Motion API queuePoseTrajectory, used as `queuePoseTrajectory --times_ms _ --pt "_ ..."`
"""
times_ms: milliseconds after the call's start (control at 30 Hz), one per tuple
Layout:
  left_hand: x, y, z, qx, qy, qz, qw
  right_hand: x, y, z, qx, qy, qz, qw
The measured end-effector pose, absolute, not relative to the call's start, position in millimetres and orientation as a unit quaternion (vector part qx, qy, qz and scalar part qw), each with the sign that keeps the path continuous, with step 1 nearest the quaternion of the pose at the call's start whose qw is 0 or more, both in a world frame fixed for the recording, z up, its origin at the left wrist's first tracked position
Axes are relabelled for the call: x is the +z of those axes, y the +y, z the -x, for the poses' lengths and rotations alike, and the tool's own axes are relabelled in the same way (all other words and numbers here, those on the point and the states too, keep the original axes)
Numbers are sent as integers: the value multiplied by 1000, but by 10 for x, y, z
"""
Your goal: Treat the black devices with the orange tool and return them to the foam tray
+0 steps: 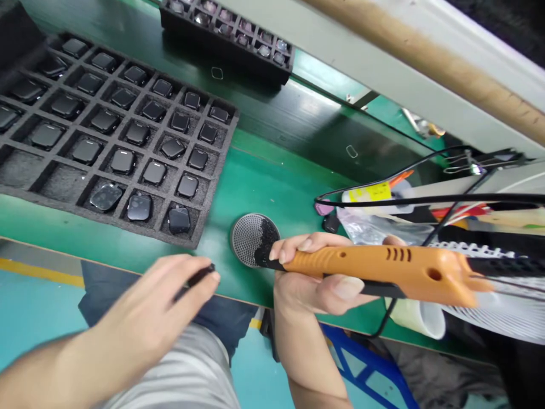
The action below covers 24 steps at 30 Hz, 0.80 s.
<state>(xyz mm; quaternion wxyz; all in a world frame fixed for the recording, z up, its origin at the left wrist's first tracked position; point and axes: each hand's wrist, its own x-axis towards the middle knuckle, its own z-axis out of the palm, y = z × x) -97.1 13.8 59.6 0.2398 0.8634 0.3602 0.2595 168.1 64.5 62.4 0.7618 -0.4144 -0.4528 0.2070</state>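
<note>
My left hand pinches a small black piece between thumb and fingers, above the table's front edge. Most of that piece is hidden by the fingers. In my right hand is an orange power tool with vent slots, its dark front end pointing left. That end is over or beside a round metal mesh dish; whether it touches the dish I cannot tell. Black specks or bristles cover the dish's right part. Left of the dish lies a grey foam tray whose compartments hold several black smartwatch bodies.
At the back stands a black box of small shiny parts. Black cables cross the right side, near a yellow-labelled bottle, a clear plastic bag and a white cup. A pale shelf beam runs along the upper right.
</note>
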Motion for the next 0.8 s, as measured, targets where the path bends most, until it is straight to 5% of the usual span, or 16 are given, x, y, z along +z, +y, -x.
queuePoseTrajectory --times_ms 267,800 --pt "85 146 355 265 354 -868 227 613 645 -1655 218 -454 410 760" --pt "85 198 309 345 347 -840 234 1042 305 -1520 433 -454 455 632"
